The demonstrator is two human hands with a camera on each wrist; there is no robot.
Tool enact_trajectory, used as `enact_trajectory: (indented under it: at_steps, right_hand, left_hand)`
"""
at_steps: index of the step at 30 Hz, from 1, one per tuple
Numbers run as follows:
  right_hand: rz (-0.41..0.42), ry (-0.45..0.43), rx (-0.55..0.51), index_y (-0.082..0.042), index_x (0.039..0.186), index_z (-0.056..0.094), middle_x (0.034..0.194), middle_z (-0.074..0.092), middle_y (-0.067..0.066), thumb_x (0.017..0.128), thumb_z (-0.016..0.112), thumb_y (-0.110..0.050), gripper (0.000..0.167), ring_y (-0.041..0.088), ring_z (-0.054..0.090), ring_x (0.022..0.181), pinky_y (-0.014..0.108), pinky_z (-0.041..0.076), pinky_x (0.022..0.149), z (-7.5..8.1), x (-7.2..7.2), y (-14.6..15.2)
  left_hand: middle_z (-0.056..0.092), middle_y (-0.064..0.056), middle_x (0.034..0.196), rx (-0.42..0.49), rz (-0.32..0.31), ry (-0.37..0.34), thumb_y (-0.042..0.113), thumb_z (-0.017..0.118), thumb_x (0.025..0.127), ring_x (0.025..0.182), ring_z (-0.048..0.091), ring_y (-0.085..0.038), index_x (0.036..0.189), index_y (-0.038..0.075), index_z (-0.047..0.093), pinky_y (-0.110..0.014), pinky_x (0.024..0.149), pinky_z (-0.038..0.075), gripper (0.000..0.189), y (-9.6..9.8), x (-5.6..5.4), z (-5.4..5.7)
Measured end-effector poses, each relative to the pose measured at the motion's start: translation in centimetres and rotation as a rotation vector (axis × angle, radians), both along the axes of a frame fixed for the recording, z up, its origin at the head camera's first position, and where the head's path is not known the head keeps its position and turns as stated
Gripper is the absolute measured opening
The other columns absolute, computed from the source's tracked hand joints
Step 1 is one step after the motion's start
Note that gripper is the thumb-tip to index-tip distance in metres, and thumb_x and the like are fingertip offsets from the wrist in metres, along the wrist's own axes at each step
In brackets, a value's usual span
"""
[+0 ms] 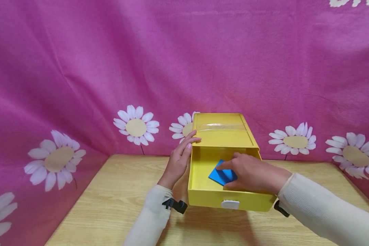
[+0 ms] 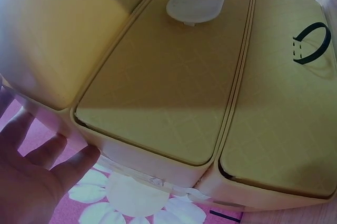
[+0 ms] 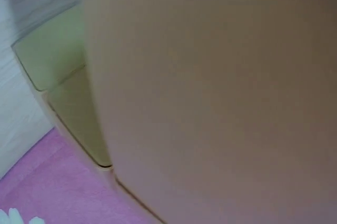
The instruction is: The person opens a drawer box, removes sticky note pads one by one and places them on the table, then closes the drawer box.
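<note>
A yellow drawer unit [image 1: 223,118] stands on the table with its top drawer [image 1: 203,198] pulled out towards me. Inside the drawer a flat blue square [image 1: 216,176] lies turned corner-on. My right hand [image 1: 253,172] reaches in from the right and holds the square, index fingertip at its far left edge and thumb at its near right edge. The palm covers part of the drawer's right side. My left hand [image 1: 179,163] rests against the unit's left side, fingertips at its top edge. In the left wrist view, the left hand's fingers [image 2: 73,166] spread along the unit's side.
Clear tape [image 1: 222,126] runs over the unit's top. The open drawer has a white pull [image 1: 230,204]; a lower drawer front carries a black loop handle [image 2: 316,45]. Behind the wooden table [image 1: 135,191] hangs a pink cloth [image 1: 203,61] with daisies.
</note>
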State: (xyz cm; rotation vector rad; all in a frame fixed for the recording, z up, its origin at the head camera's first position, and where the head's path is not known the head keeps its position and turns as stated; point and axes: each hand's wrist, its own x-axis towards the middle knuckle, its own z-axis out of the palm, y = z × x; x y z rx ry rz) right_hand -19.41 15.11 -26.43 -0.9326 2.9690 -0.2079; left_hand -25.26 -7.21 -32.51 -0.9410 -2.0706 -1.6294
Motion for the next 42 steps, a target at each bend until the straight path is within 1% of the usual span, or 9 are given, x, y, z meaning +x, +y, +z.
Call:
enact_trajectory:
  at_steps: [4,9,14,19,24,28,32,35,42]
  right_hand:
    - [-0.043,-0.031,0.024,-0.02,0.122,0.068,0.098,0.066,0.004,0.075,0.082,-0.037,0.052,0.017,0.053,0.087,0.028,0.05,0.067,0.4,0.0,-0.3]
    - [-0.072,-0.036,0.041,-0.02,0.122,0.068,0.099,0.067,0.003,0.075,0.082,-0.036,0.052,0.018,0.053,0.086,0.029,0.051,0.067,0.5,0.1,-0.7]
    - [-0.046,0.027,0.045,-0.018,0.119,0.069,0.094,0.067,0.003,0.074,0.081,-0.034,0.049,0.018,0.054,0.083,0.03,0.052,0.065,0.2,0.1,-0.8]
    - [-0.014,0.086,0.052,-0.017,0.118,0.07,0.088,0.067,0.002,0.076,0.079,-0.033,0.046,0.018,0.054,0.078,0.031,0.05,0.064,-0.1,0.1,-0.8]
    - [-0.025,0.072,0.03,-0.018,0.119,0.07,0.086,0.066,0.0,0.077,0.074,-0.035,0.046,0.017,0.053,0.078,0.03,0.047,0.063,-0.3,0.0,-0.6]
    - [-0.037,0.067,0.008,-0.019,0.119,0.07,0.087,0.065,0.0,0.078,0.071,-0.038,0.045,0.016,0.051,0.078,0.028,0.044,0.06,-0.4,0.0,-0.3]
    - [-0.053,0.047,-0.011,-0.02,0.119,0.07,0.089,0.065,-0.002,0.078,0.069,-0.04,0.045,0.014,0.049,0.079,0.027,0.043,0.06,-0.4,-0.1,-0.1]
    - [-0.06,0.04,-0.026,-0.02,0.118,0.07,0.086,0.063,-0.005,0.078,0.069,-0.04,0.045,0.014,0.048,0.079,0.027,0.043,0.06,-0.5,-0.1,0.0]
    - [-0.089,0.085,-0.068,-0.019,0.118,0.069,0.084,0.057,0.002,0.075,0.07,-0.043,0.049,0.014,0.049,0.073,0.027,0.042,0.058,-0.8,-0.1,0.0]
  left_hand:
    - [0.04,-0.012,0.15,0.002,0.002,0.001,0.009,0.036,0.104,0.141,0.032,-0.021,0.128,0.001,0.057,-0.038,0.112,0.031,0.033,0.0,0.0,0.1]
    - [0.041,-0.012,0.15,0.01,0.002,0.015,0.007,0.036,0.104,0.141,0.032,-0.022,0.127,0.001,0.058,-0.037,0.113,0.03,0.033,-0.1,-0.2,-0.1]
    - [0.041,-0.013,0.15,0.012,0.001,0.018,0.006,0.036,0.104,0.141,0.032,-0.023,0.127,0.0,0.057,-0.037,0.112,0.031,0.033,-0.2,-0.2,-0.1]
    - [0.04,-0.011,0.15,0.005,0.001,0.006,0.008,0.036,0.104,0.141,0.032,-0.021,0.128,0.001,0.057,-0.034,0.112,0.03,0.033,-0.3,-0.1,-0.1]
    - [0.04,-0.01,0.151,0.009,-0.007,-0.004,0.009,0.036,0.104,0.142,0.031,-0.019,0.128,0.001,0.057,-0.034,0.113,0.03,0.033,-0.2,-0.1,-0.2]
    - [0.04,-0.011,0.151,0.01,-0.011,0.004,0.009,0.036,0.104,0.142,0.031,-0.02,0.128,0.001,0.057,-0.034,0.113,0.03,0.033,-0.1,-0.1,-0.2]
    - [0.04,-0.011,0.15,0.011,-0.015,0.01,0.009,0.036,0.104,0.142,0.031,-0.02,0.128,0.001,0.057,-0.035,0.113,0.03,0.033,0.0,-0.1,-0.2]
    - [0.04,-0.011,0.15,0.009,-0.018,0.009,0.009,0.036,0.104,0.142,0.031,-0.021,0.128,0.001,0.057,-0.036,0.112,0.031,0.033,0.0,-0.1,-0.2]
    - [0.04,-0.01,0.151,0.004,-0.021,0.006,0.009,0.036,0.104,0.141,0.031,-0.019,0.129,0.001,0.057,-0.036,0.112,0.031,0.033,-0.1,-0.1,-0.1]
